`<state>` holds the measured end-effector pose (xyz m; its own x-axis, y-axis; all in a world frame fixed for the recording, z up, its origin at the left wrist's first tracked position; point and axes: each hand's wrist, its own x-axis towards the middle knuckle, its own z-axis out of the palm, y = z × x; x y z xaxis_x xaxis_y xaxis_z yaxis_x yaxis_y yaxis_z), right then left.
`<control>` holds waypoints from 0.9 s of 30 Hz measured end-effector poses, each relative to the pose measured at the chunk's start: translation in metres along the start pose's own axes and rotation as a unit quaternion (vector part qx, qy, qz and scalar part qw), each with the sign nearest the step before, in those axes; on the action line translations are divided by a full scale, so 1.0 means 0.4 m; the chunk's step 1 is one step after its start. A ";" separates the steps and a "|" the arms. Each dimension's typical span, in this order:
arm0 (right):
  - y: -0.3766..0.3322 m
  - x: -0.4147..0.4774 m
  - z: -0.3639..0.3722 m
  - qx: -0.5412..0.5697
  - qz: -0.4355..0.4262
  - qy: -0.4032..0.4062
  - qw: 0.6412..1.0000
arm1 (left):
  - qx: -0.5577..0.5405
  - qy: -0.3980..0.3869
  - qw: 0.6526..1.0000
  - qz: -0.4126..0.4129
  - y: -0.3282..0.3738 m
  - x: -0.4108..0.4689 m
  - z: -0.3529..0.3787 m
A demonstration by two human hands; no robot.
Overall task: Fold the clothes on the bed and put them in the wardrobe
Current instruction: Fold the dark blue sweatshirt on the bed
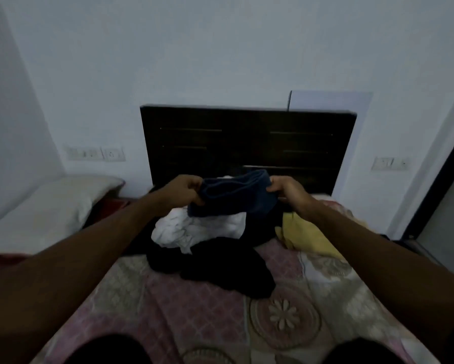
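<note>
Above the bed point(220, 311), left hand point(186, 189) and right hand point(286, 189) each pinch the blue garment point(233, 198).

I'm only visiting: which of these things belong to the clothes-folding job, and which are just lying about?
Part of the job: blue garment, gripped by the left hand and right hand; white garment, black garment and yellow cloth, piled on the bed.

Just lying about: pillow, headboard, wall switches.

Dark blue garment point(233, 195), white cloth point(194, 229), yellow cloth point(307, 235), floral pink bedsheet point(194, 311).
</note>
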<state>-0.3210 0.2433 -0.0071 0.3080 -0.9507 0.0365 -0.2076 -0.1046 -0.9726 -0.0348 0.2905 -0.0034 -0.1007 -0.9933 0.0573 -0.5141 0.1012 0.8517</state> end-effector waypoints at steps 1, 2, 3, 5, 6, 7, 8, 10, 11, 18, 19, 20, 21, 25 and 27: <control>0.044 -0.034 0.008 -0.010 0.029 -0.038 0.999 | 0.017 -0.071 0.997 -0.027 -0.037 -0.033 0.031; 0.106 -0.102 0.029 -0.002 0.068 -0.075 0.995 | 0.029 -0.149 0.986 -0.062 -0.084 -0.095 0.084; 0.134 -0.123 0.033 0.003 0.093 -0.098 0.991 | 0.037 -0.201 0.975 -0.091 -0.103 -0.112 0.105; 0.201 -0.194 0.051 0.019 0.157 -0.158 0.975 | 0.033 -0.295 0.944 -0.142 -0.138 -0.169 0.162; 0.223 -0.225 0.055 0.021 0.181 -0.177 0.967 | 0.026 -0.324 0.933 -0.156 -0.144 -0.189 0.180; 0.252 -0.250 0.061 0.020 0.207 -0.195 0.958 | 0.007 -0.346 0.922 -0.176 -0.155 -0.211 0.197; 0.276 -0.271 0.063 0.021 0.225 -0.214 0.950 | -0.007 -0.365 0.910 -0.195 -0.171 -0.223 0.209; 0.308 -0.288 0.060 0.053 0.245 -0.241 0.938 | -0.034 -0.402 0.886 -0.227 -0.187 -0.239 0.226; 0.323 -0.288 0.054 0.073 0.251 -0.249 0.932 | -0.044 -0.410 0.880 -0.237 -0.201 -0.242 0.230; 0.332 -0.165 0.086 0.111 0.173 -0.034 0.978 | -0.182 -0.128 0.947 -0.230 -0.271 -0.134 0.221; 0.334 -0.133 0.095 0.069 0.154 -0.001 0.986 | -0.213 -0.073 0.947 -0.231 -0.278 -0.113 0.221; 0.341 -0.090 0.104 0.012 0.135 0.021 0.991 | -0.230 -0.018 0.945 -0.231 -0.280 -0.085 0.227; 0.350 -0.044 0.112 -0.046 0.112 0.026 0.992 | -0.222 0.035 0.948 -0.224 -0.289 -0.049 0.230; 0.403 0.106 0.144 -0.165 0.091 0.071 0.980 | 0.011 0.166 0.977 -0.134 -0.323 0.071 0.254; 0.444 0.144 0.155 -0.234 0.090 0.096 0.963 | 0.116 0.188 0.969 -0.111 -0.359 0.107 0.275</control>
<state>-0.2827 0.1879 -0.1919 0.0608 -0.9975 -0.0373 -0.6516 -0.0114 -0.7584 -0.0588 0.2394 -0.1806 0.3296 -0.9377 0.1100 -0.6700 -0.1502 0.7270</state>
